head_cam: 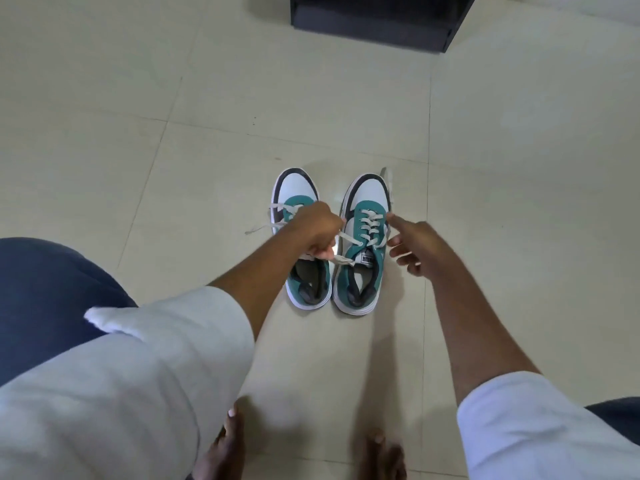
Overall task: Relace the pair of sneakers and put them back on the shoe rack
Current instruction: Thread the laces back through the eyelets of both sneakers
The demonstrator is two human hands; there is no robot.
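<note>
— Head view first: what were the fingers doing?

— The left hand (317, 230) was clenched into a fist over the left sneaker (301, 244), its fingers (320, 252) pinching a pale lace (343, 259) whose flat end hung across the gap toward the right sneaker (362, 247). More loose lace trailed off the left shoe toward nine o'clock onto the floor (138, 116).

— And the right hand?

— The right hand (420, 249) was spread, gripping nothing. Its index finger (396, 220) pointed at the outer edge of the right sneaker's lacing, at or just beside the eyelets; I could not tell whether it touched. The other fingers were loosely curled clear of the shoe.

— Where did the pair sit?

— Side by side on the tiled floor at the centre of the frame, toes toward twelve o'clock, heels toward the person's bare feet (225, 441) at six. The right shoe's laces were crossed through several rows; the left shoe's were mostly hidden under the fist.

— Room to move?

— Bare tile lay on all sides of the shoes. A dark shoe rack (374, 22) stood well apart at twelve o'clock, cut off by the top edge. A dark-trousered knee (52, 289) filled the eight o'clock side.
</note>
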